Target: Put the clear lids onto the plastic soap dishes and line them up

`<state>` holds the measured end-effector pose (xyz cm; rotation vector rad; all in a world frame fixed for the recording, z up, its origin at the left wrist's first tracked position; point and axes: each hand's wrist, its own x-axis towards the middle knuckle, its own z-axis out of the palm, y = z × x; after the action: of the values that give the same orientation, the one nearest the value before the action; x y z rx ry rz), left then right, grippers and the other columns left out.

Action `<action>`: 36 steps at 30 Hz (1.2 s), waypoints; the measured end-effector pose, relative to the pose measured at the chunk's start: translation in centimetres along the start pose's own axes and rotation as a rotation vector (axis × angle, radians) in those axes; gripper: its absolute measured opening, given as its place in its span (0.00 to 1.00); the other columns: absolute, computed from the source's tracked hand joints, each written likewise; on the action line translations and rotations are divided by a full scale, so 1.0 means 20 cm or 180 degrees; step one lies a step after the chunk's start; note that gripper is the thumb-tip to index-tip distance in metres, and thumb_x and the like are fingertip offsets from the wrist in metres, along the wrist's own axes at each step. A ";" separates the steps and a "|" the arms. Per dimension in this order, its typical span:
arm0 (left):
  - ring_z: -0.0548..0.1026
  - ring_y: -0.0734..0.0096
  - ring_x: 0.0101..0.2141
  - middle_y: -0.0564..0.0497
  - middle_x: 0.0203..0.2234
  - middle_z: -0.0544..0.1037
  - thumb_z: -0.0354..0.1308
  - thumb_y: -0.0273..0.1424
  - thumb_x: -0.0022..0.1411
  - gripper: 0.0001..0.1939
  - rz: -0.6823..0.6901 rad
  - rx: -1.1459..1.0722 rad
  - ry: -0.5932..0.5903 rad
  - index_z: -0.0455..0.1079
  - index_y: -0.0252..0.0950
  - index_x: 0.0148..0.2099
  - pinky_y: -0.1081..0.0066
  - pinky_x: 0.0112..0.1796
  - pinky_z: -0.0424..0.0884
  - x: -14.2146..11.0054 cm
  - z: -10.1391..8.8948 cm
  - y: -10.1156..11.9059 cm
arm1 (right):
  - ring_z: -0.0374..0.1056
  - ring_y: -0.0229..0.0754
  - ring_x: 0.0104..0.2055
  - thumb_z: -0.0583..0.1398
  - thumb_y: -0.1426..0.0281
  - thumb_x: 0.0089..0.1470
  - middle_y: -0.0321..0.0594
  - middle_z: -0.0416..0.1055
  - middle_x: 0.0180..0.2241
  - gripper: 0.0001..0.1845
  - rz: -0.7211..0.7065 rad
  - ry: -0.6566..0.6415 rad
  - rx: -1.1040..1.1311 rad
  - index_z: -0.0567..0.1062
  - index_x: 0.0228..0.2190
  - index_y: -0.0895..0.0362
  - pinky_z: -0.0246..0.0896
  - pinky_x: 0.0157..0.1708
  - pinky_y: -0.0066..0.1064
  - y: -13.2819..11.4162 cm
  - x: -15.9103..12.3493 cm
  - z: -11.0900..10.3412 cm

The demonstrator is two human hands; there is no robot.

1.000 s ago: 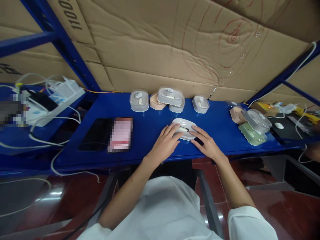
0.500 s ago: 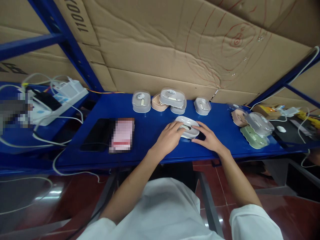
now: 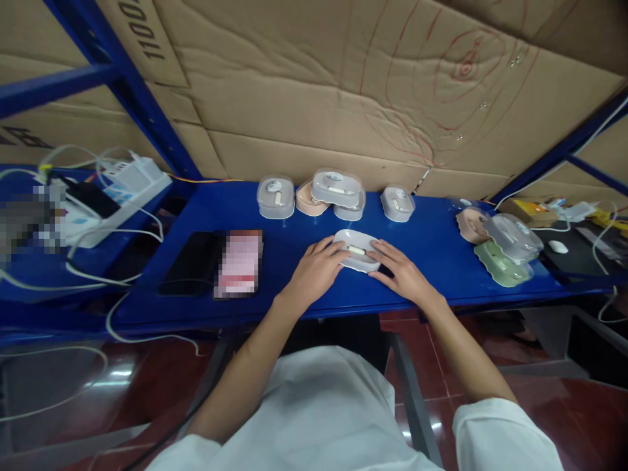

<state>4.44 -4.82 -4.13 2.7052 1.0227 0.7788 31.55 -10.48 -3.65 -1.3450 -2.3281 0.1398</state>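
A shallow grey plastic box (image 3: 360, 263) with rounded corners sits on the blue table in front of me. It has no clear lid on it, and a small white roller-like piece (image 3: 356, 250) lies inside. From the left side, my left hand (image 3: 316, 267) grips the box with its fingers over the rim. On the opposite side, my right hand (image 3: 401, 269) grips the box, fingers at the rim and thumb low by the near edge. Parts of both rims are hidden under the fingers.
Several similar boxes with clear lids, such as a grey box (image 3: 275, 198), line the back edge by the cardboard wall (image 3: 294, 78). More boxes, including a green box (image 3: 503, 265), are at right. A phone (image 3: 239, 261) lies left; a power strip (image 3: 132, 196) with cables stands beyond it.
The grey box has shifted a little to the left with both hands on it. My right hand's fingers have come in closer on its right rim. The white piece shows more fully.
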 end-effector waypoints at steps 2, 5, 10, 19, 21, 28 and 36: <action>0.69 0.47 0.65 0.43 0.62 0.79 0.58 0.24 0.72 0.17 -0.0020 0.0077 -0.0026 0.79 0.41 0.59 0.47 0.59 0.73 -0.02 -0.01 0.00 | 0.56 0.56 0.76 0.61 0.56 0.69 0.40 0.64 0.71 0.26 -0.0080 -0.0105 0.0038 0.74 0.65 0.46 0.57 0.73 0.59 0.00 0.00 -0.01; 0.71 0.47 0.62 0.44 0.60 0.80 0.60 0.26 0.72 0.14 -0.0017 0.0120 -0.0025 0.79 0.42 0.57 0.49 0.57 0.74 -0.08 -0.04 0.01 | 0.64 0.53 0.71 0.56 0.56 0.72 0.39 0.71 0.67 0.22 0.0165 -0.0010 0.0102 0.77 0.62 0.45 0.61 0.71 0.55 0.13 0.04 -0.10; 0.69 0.50 0.63 0.45 0.61 0.78 0.58 0.29 0.75 0.13 -0.0044 -0.0094 0.0101 0.79 0.40 0.57 0.48 0.62 0.72 -0.19 -0.06 0.00 | 0.64 0.55 0.70 0.48 0.66 0.75 0.66 0.67 0.66 0.27 0.2159 0.0940 -0.0775 0.70 0.64 0.70 0.58 0.69 0.46 0.59 0.28 -0.33; 0.68 0.50 0.64 0.46 0.62 0.77 0.56 0.29 0.77 0.15 -0.0051 -0.0138 0.0192 0.77 0.41 0.60 0.48 0.62 0.73 -0.25 -0.05 -0.01 | 0.74 0.47 0.55 0.61 0.59 0.71 0.52 0.70 0.60 0.23 0.3922 0.0482 -0.1245 0.73 0.60 0.61 0.74 0.54 0.47 1.01 0.55 -0.47; 0.68 0.50 0.65 0.46 0.62 0.77 0.56 0.29 0.76 0.15 -0.0043 -0.0131 0.0190 0.77 0.42 0.60 0.48 0.63 0.73 -0.25 -0.05 -0.01 | 0.74 0.48 0.54 0.64 0.59 0.69 0.47 0.73 0.58 0.22 0.3905 0.0409 -0.1376 0.74 0.58 0.57 0.75 0.53 0.48 1.02 0.55 -0.44; 0.69 0.49 0.64 0.47 0.62 0.77 0.56 0.28 0.76 0.14 -0.0085 -0.0137 0.0151 0.78 0.42 0.59 0.47 0.61 0.74 -0.25 -0.07 0.01 | 0.67 0.65 0.62 0.56 0.56 0.71 0.63 0.63 0.66 0.36 0.3022 0.0106 -0.1687 0.58 0.72 0.58 0.67 0.56 0.55 0.79 0.31 -0.24; 0.69 0.52 0.64 0.48 0.62 0.77 0.57 0.30 0.77 0.13 -0.0153 -0.0392 0.0158 0.77 0.43 0.58 0.48 0.63 0.73 -0.30 -0.10 0.01 | 0.70 0.67 0.54 0.61 0.38 0.59 0.64 0.70 0.55 0.40 0.2829 0.0916 -0.1586 0.75 0.52 0.62 0.69 0.50 0.58 0.49 -0.14 -0.19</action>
<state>-0.32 -8.93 -4.80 2.5607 1.0109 0.8744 42.20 -8.17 -4.22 -2.3791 -1.4274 -0.3666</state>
